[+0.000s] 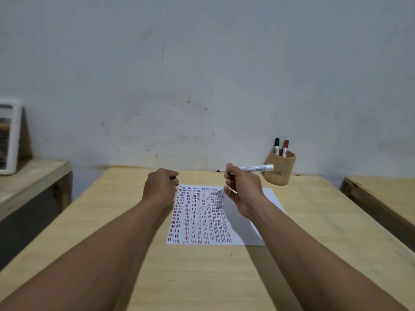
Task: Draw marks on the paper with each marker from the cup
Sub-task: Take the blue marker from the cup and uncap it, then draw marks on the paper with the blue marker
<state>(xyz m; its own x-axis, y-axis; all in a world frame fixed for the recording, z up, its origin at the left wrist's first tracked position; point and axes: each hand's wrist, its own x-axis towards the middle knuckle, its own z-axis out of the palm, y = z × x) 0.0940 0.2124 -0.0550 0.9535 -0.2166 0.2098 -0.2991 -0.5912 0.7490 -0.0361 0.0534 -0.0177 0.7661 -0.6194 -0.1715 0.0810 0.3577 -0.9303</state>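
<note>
A white sheet of paper (244, 230) lies on the wooden table (314, 232), covered in columns of short red, blue and dark dashes. My right hand (241, 189) hovers above the paper's far edge, gripping an uncapped white marker (253, 169) held level, tip pointing left. My left hand (160, 186) is closed at the paper's far left corner around a small blue thing, which looks like the marker's cap (176, 181). A wooden cup (279, 168) stands at the far right, holding a black-capped marker (276, 146) and a red-capped marker (285, 148).
A pale wall runs right behind the table. A lower wooden unit (33, 176) with a white-framed object (9, 135) stands to the left. Another wooden table (386, 194) sits to the right, across a narrow gap.
</note>
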